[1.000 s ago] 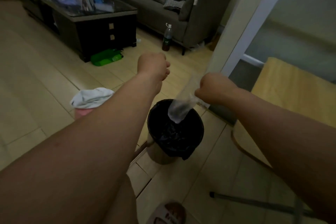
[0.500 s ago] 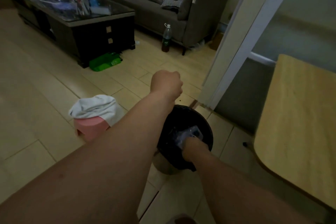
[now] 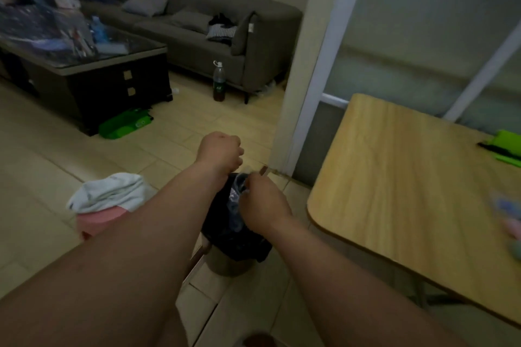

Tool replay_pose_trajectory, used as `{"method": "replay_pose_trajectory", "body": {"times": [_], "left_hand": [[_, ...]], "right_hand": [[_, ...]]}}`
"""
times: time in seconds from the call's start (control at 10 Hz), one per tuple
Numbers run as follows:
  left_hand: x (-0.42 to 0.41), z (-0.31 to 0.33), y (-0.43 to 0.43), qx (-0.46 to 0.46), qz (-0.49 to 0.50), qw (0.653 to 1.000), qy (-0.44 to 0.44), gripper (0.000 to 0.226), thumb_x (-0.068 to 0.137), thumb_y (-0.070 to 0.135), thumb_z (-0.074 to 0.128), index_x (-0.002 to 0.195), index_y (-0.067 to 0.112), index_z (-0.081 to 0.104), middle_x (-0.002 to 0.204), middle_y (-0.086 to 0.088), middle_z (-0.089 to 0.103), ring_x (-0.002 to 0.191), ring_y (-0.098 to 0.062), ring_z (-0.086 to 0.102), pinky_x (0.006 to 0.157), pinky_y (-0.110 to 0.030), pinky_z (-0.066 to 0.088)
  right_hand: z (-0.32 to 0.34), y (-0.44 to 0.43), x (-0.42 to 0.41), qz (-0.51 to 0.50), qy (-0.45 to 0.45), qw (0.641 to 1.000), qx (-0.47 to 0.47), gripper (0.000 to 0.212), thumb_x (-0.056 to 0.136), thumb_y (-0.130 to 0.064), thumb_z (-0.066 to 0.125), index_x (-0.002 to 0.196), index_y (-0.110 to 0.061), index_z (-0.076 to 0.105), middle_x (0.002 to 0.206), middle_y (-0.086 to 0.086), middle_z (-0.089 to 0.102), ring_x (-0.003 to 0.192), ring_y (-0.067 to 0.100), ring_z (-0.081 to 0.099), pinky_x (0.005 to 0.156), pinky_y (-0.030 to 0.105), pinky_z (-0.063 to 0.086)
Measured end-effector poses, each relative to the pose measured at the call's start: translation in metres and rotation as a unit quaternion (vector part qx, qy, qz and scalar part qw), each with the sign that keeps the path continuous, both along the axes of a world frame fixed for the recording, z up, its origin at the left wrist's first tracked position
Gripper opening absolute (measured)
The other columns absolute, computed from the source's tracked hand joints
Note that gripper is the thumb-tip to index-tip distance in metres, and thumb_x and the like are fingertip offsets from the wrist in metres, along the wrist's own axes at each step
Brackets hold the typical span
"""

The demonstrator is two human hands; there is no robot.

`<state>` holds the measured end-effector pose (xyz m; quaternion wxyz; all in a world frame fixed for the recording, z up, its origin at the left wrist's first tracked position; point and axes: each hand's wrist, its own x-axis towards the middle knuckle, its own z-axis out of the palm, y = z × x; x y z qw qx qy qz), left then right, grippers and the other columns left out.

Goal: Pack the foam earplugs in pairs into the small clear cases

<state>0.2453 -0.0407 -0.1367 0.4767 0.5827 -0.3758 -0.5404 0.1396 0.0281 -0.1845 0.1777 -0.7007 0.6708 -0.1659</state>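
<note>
I stand over a small bin (image 3: pixel 229 264) lined with a black bag. My right hand (image 3: pixel 263 204) pinches a crumpled clear plastic bag (image 3: pixel 236 194) just above the bin's opening. My left hand (image 3: pixel 220 153) is a closed fist held a little higher and to the left, close to the top of the plastic; nothing shows in it. At the right edge, blurred blue and pink items (image 3: pixel 509 213) lie on the wooden table (image 3: pixel 394 183); I cannot tell earplugs from cases there.
A pink stool (image 3: pixel 97 221) with a white cloth sits left of the bin. A green object (image 3: pixel 504 146) lies on the table's far right. A dark coffee table (image 3: pixel 93 87), sofa (image 3: pixel 203 34) and bottle (image 3: pixel 219 82) stand beyond.
My right hand, which had pushed the plastic bag down into the bin, has come up to the rim, still pinching plastic. The view has turned right, showing more of the table.
</note>
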Motion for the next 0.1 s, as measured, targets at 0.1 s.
{"method": "replay_pose_trajectory", "body": {"times": [0.1], "left_hand": [[0.0092, 0.0254, 0.0107, -0.049, 0.067, 0.996, -0.017, 0.022, 0.102, 0.011, 0.051, 0.116, 0.003, 0.066, 0.086, -0.007, 0.065, 0.059, -0.015, 0.053, 0.051, -0.024, 0.042]], "right_hand": [[0.0338, 0.0023, 0.006, 0.011, -0.066, 0.998, -0.019, 0.025, 0.104, -0.01, 0.048, 0.128, -0.009, 0.056, 0.131, 0.016, 0.062, 0.113, 0.032, 0.062, 0.077, 0.032, 0.042]]}}
